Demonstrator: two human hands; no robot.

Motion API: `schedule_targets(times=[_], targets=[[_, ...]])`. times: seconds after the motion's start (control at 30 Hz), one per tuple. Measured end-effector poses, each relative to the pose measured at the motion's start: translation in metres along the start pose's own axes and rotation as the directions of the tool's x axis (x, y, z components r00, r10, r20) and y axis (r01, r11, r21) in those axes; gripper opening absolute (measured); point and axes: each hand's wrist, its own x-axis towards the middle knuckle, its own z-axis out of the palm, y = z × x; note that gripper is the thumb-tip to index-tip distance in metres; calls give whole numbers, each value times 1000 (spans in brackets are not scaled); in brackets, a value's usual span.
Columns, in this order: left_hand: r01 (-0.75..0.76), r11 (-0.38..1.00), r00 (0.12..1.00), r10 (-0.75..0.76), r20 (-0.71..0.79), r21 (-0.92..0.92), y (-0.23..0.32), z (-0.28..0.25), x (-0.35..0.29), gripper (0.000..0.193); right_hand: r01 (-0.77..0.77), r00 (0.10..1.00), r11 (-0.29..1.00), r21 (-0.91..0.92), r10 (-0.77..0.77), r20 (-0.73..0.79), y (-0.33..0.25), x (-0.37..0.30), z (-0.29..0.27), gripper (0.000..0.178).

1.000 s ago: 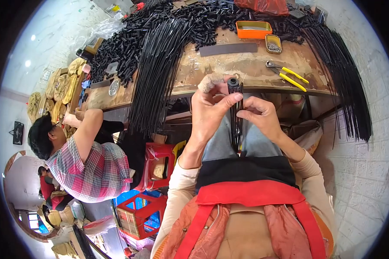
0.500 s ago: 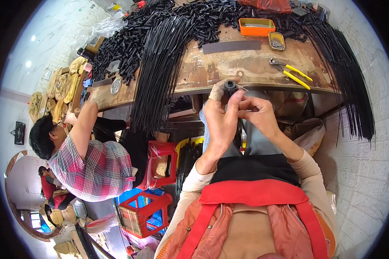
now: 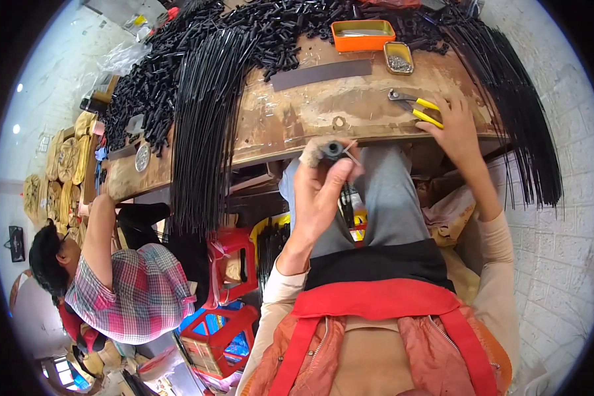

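Note:
My left hand (image 3: 320, 195) is closed around a black hollow tube piece (image 3: 334, 149), held in front of the table edge with its round opening facing up. A thin pale wire (image 3: 354, 157) sticks out beside the tube, near my thumb. My right hand (image 3: 457, 133) is at the yellow-handled cutters (image 3: 417, 109) on the right of the table. Its fingers are spread over the ends of the handles and look not closed on them. The cutters lie with their metal jaws pointing left.
Long black rods (image 3: 208, 125) hang over the table edge at left, and another bundle (image 3: 508, 99) at right. Behind lie heaped black tube pieces (image 3: 145, 86), an orange tray (image 3: 363, 43), a small box of metal bits (image 3: 398, 63) and a dark strip (image 3: 321, 74). A co-worker (image 3: 129, 277) sits at left.
My right hand has left the tube piece and moved right and forward to the cutters. The left hand still holds the tube. The whole view has shifted a little.

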Motion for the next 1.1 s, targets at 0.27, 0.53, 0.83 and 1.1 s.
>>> schedule_targets(times=[0.27,0.53,0.83,1.1], targets=[[181,907,983,-176,47,-380,5,-2,-9,27,-330,937,348,878,232,260,-13,-5,-3,27],[91,987,991,-77,105,-133,30,-4,-39,38,-279,816,639,717,-235,528,-107,-39,-100,41],[160,987,975,-157,154,-5,43,-1,-66,38,227,933,825,518,-338,128,-138,-54,-106,67],[77,979,961,-124,247,190,41,-13,-79,41,440,790,742,506,-588,175,-122,-35,-146,50]])
